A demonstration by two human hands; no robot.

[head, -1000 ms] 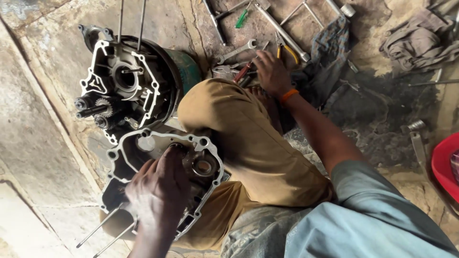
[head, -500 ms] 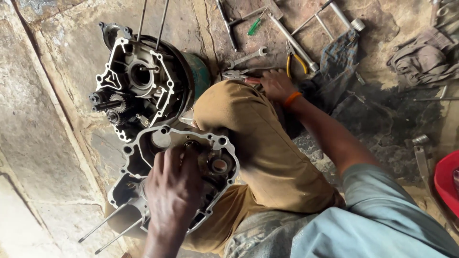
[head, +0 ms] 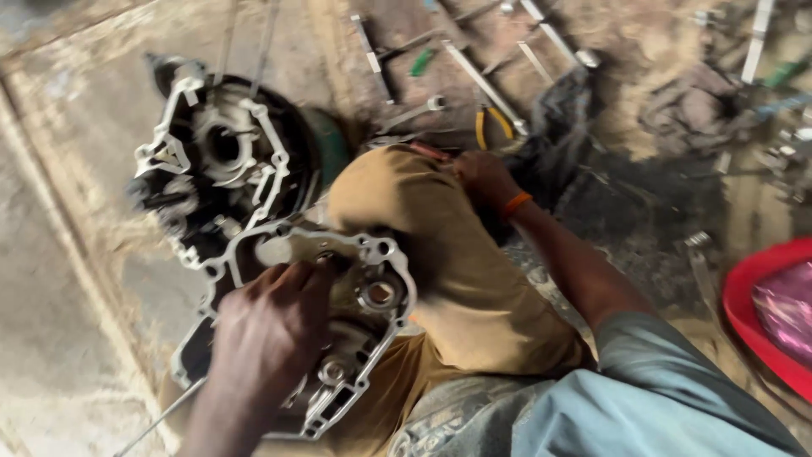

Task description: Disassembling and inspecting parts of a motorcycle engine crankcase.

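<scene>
My left hand (head: pixel 271 330) lies on the near silver crankcase half (head: pixel 376 292), fingers curled against its inner face. This half rests against my knee in tan trousers (head: pixel 448 254). A second crankcase half (head: pixel 220 161) with gears and long studs stands just beyond it on the stone floor. My right hand (head: pixel 484 179), with an orange band at the wrist, reaches past the knee. Its fingertips are at a red-handled tool (head: pixel 430 151). Blur hides whether the fingers grip it.
Yellow-handled pliers (head: pixel 491 125), long wrenches (head: pixel 484 78) and a green-handled screwdriver (head: pixel 420 61) lie on the dirty floor beyond the knee. A dark rag (head: pixel 558 118) lies by them. A red basin (head: pixel 748 296) sits at the right edge.
My right hand has drawn back from the pliers to the far side of my knee. My left hand has stayed on the near crankcase half. The view has shifted.
</scene>
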